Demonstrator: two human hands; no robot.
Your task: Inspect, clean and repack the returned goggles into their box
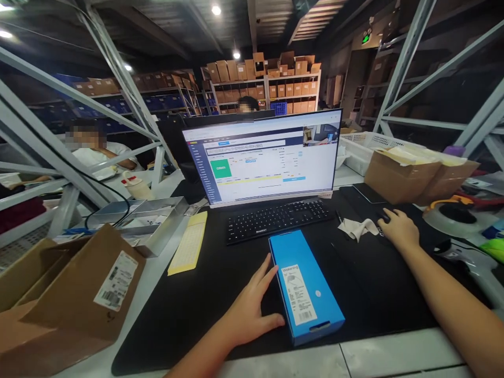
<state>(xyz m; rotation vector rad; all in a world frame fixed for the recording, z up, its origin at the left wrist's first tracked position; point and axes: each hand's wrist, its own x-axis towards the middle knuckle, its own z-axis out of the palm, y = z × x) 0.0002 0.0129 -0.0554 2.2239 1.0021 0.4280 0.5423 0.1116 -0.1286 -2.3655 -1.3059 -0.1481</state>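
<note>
A blue cardboard box [325, 294] with a white printed label lies flat on the black desk mat [189, 315]. My left hand [252, 310] is beside the box's left side, fingers spread and fingertips at its edge, not wrapped around it. Farther right, my right hand [399, 231] rests palm down over a dark computer mouse, mostly hidden under the fingers. A crumpled whitish cloth [358, 229] lies just left of that hand. Behind the box are a black keyboard [279, 218] and a lit monitor [260, 163] showing a web page with a small camera picture.
An open brown carton [74, 310] stands at left, near a grey metal tray [157, 226] and yellow-edged label sheets [189, 244]. To the right are brown boxes [405, 173], a tape roll [457, 215] and a handheld scanner [468, 268]. Two people sit beyond the desk.
</note>
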